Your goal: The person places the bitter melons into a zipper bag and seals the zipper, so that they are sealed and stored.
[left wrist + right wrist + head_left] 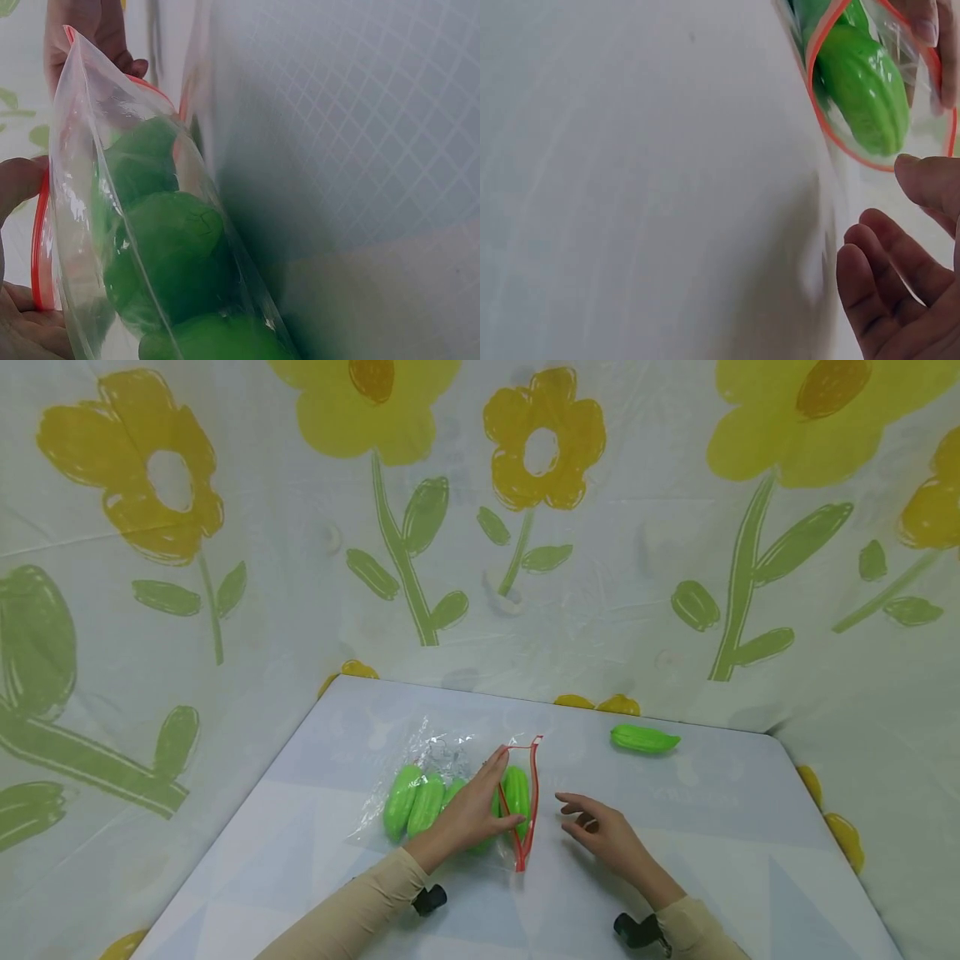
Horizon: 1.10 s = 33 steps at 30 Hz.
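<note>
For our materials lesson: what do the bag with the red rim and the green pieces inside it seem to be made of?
Bag: thin clear plastic film, glossy; it crinkles, glints, and shows its contents. Its red rim looks like a plastic zip strip. Green pieces: probably moulded plastic; smooth, evenly coloured, ridged, slightly shiny. The left hand holds the bag's mouth.

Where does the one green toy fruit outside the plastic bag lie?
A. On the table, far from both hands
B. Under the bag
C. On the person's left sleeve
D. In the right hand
A: the loose green fruit lies alone on the table, beyond the empty right hand, outside the bag.
</note>
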Each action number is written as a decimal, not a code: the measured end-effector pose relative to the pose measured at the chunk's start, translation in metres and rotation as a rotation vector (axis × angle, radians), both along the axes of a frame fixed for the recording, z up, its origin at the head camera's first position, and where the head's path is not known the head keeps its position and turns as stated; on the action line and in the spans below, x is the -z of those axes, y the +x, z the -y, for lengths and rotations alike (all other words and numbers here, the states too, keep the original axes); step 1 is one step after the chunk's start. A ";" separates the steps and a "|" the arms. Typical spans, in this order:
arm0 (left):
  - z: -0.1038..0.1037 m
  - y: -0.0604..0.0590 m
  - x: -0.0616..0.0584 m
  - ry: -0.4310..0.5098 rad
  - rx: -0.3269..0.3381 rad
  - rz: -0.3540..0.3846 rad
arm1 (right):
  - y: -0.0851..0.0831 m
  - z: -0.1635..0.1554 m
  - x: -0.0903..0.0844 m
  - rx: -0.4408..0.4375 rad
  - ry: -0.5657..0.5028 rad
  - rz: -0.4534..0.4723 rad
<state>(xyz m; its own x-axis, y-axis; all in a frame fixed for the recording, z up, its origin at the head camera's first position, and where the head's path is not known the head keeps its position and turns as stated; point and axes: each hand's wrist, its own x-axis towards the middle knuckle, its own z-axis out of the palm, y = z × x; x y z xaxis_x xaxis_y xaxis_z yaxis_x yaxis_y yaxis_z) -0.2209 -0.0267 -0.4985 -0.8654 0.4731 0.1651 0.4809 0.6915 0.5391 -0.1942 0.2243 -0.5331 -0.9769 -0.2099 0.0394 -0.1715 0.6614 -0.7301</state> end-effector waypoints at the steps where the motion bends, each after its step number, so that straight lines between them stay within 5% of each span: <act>1: 0.000 0.000 0.000 0.000 -0.001 -0.001 | 0.000 -0.002 0.001 0.007 0.004 -0.006; 18: 0.002 -0.003 0.005 0.017 0.011 -0.027 | -0.016 -0.061 0.006 0.036 0.046 -0.223; 33: 0.001 -0.004 0.001 0.018 0.015 -0.030 | -0.051 -0.105 -0.009 0.154 0.102 -0.263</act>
<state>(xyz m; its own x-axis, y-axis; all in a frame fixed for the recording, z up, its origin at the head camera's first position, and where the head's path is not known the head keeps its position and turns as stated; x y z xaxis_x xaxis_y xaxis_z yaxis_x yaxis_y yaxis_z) -0.2246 -0.0273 -0.4997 -0.8525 0.4831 0.1995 0.5076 0.6743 0.5363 -0.2454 0.3294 -0.5240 -0.9566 -0.0757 0.2815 -0.2377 0.7618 -0.6027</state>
